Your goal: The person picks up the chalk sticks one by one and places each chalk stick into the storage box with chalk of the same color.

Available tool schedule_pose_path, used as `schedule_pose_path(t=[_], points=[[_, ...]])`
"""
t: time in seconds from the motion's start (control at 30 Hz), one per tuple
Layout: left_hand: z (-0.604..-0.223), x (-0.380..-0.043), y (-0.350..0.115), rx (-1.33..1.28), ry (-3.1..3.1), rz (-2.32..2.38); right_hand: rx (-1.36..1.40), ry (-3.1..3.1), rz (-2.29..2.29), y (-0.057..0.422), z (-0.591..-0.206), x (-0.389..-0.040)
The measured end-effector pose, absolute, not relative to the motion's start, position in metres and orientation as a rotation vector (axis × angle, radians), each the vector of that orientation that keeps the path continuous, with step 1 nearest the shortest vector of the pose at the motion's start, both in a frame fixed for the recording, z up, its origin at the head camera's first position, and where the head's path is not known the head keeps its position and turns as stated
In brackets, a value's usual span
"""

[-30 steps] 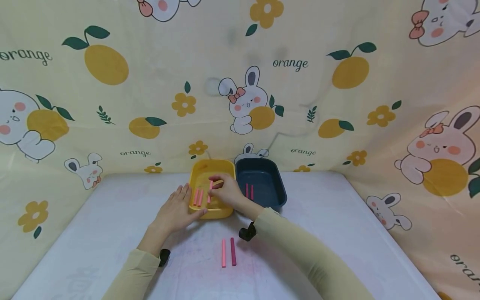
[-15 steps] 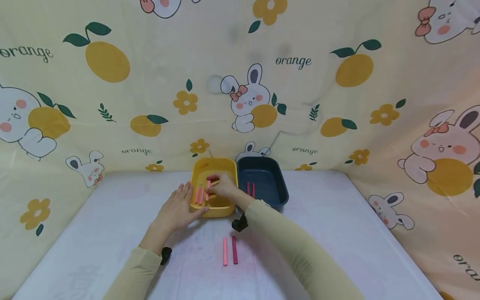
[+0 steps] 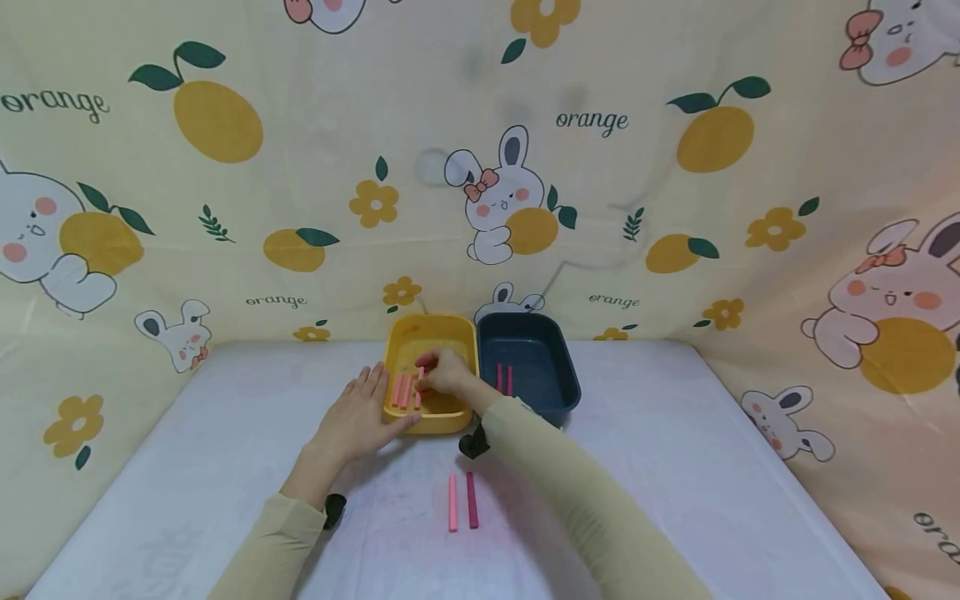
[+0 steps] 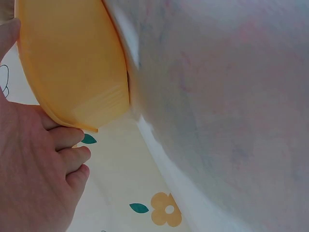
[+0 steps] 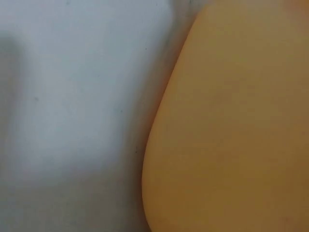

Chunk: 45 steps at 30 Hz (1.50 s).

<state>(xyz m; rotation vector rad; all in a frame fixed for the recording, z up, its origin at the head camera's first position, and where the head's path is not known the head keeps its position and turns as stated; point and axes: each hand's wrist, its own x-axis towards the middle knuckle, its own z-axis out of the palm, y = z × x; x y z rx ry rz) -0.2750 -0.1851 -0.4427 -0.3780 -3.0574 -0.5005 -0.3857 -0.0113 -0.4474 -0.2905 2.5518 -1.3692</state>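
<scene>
In the head view my right hand reaches into the yellow bin and pinches a pink crayon-like stick between thumb and fingers. Two more pink sticks lie side by side to its left in that bin. My left hand rests on the bin's near left corner, fingers along the left side and thumb at the front rim. The left wrist view shows the left hand's fingertips against the rim of the yellow bin. Only the bin's wall and the table fill the right wrist view.
A dark blue bin stands against the yellow one on the right, with two dark pink sticks inside. On the white table in front lie a light pink stick and a dark pink stick. A patterned cloth hangs behind.
My right hand has shifted slightly down in the yellow bin, lowering the pink stick beside the other two. The left hand keeps its place on the bin.
</scene>
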Motion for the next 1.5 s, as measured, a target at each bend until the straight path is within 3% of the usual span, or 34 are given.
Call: schedule_pose_path(t=[0.8, 1.5], points=[[-0.439, -0.273, -0.182, -0.395, -3.046, -0.476, -0.585, 2.878, -0.761, -0.014, -0.451, -0.386], [-0.441, -0.274, -0.181, -0.374, -3.067, -0.459, -0.647, 2.836, -0.955, -0.006, -0.439, -0.378]])
